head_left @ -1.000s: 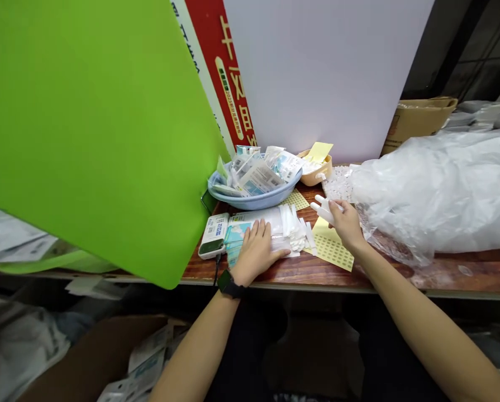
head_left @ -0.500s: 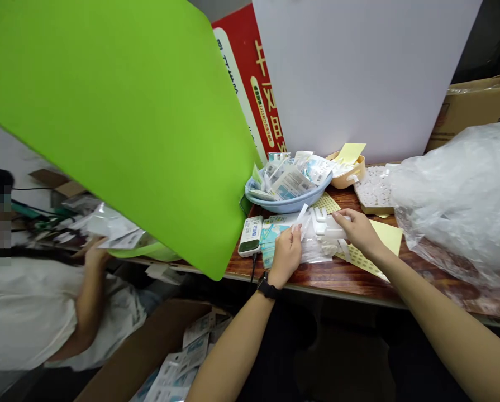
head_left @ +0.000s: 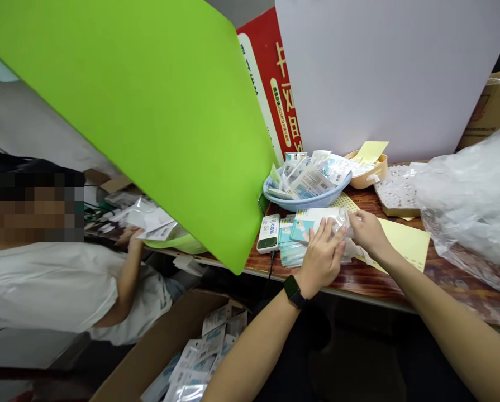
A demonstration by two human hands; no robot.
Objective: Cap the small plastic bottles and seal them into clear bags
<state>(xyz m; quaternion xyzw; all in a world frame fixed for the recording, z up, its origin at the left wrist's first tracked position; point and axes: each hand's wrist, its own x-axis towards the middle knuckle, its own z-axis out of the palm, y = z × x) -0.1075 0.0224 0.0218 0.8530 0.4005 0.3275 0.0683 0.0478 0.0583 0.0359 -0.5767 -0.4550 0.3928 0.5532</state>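
Note:
A clear plastic packet with a white and teal printed card (head_left: 306, 223) lies over a stack of similar packets (head_left: 291, 255) near the table's front edge. My left hand (head_left: 323, 258), with a dark watch at the wrist, rests on the packet with its fingers stretched out flat. At the packet's right end, my right hand (head_left: 369, 231) pinches the clear plastic, its fingertips partly hidden. Just left of the stack is a small white device (head_left: 268, 233) with a dark screen and a cable. Under my right wrist lies a yellow sticker sheet (head_left: 406, 243).
Behind my hands stand a blue basin (head_left: 317, 201) heaped with packets and an orange container (head_left: 379, 172). A large plastic bag (head_left: 476, 190) fills the right side. A green panel (head_left: 170, 123) separates me from a co-worker (head_left: 52, 285). Below, a cardboard box (head_left: 149, 346) holds packets.
The white plastic pieces that were between my hands are out of sight. My left hand has flattened onto a packet, and my right hand grips its end. The view has turned slightly left.

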